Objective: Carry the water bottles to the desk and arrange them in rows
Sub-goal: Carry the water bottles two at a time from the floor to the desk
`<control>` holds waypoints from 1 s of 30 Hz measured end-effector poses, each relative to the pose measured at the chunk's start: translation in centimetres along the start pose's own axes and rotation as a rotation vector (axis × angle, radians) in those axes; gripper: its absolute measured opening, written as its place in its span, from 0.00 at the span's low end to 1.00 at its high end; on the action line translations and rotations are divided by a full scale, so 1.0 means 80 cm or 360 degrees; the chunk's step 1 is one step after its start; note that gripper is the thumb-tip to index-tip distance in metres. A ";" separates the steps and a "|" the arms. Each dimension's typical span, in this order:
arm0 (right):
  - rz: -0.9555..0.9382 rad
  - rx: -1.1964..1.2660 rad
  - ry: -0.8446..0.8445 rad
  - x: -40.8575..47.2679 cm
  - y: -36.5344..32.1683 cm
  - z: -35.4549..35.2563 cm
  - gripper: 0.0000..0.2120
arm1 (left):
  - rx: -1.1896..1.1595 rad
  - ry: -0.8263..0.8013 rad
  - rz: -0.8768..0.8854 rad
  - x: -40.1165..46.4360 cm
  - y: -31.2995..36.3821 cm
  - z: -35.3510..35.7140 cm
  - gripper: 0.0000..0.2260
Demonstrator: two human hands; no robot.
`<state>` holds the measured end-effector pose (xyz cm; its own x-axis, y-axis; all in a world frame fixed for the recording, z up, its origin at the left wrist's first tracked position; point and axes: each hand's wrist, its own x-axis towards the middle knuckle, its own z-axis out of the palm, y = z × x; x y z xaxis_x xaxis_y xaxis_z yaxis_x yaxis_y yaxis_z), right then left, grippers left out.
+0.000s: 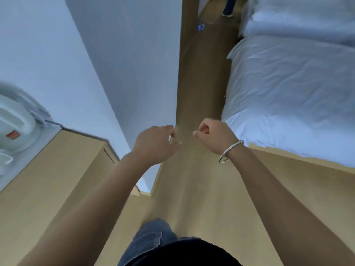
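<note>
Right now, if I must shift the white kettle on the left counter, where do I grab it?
By its looped handle, probably from above with the left hand: the kettle stands upright, the handle arches over the red switch, and that hand is empty and nearer.

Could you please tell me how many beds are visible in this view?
2. The nearer bed lies right of the floor aisle, beside the right hand; the farther bed sits beyond it at the top right. Others may lie outside the frame.
</note>
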<state>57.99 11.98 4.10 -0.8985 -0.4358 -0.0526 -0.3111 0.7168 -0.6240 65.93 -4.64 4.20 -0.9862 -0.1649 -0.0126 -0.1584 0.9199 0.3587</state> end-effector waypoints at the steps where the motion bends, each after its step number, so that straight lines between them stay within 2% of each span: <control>1: 0.0052 -0.0007 0.0048 -0.002 0.013 -0.010 0.08 | 0.0023 -0.0008 0.0059 0.017 0.009 0.003 0.12; 7: 0.0277 -0.0006 0.0168 0.014 0.064 -0.047 0.11 | 0.0007 -0.0072 0.0337 0.117 0.043 0.017 0.12; 13: 0.0395 -0.0046 0.0224 0.082 0.078 -0.066 0.12 | -0.0025 -0.0107 0.0373 0.235 0.045 0.007 0.10; 20: 0.0438 -0.0170 0.0226 0.194 0.074 -0.091 0.12 | -0.0004 -0.0328 0.0460 0.347 0.042 -0.008 0.13; 30: 0.0468 -0.0081 0.0118 0.306 0.096 -0.069 0.12 | -0.0033 -0.0403 0.0398 0.442 -0.001 0.011 0.13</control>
<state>31.90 9.79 2.31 -0.9719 -0.1658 -0.1669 -0.0477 0.8336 -0.5503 30.99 -10.23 2.91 -0.9753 0.1603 -0.1518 0.0881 0.9129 0.3985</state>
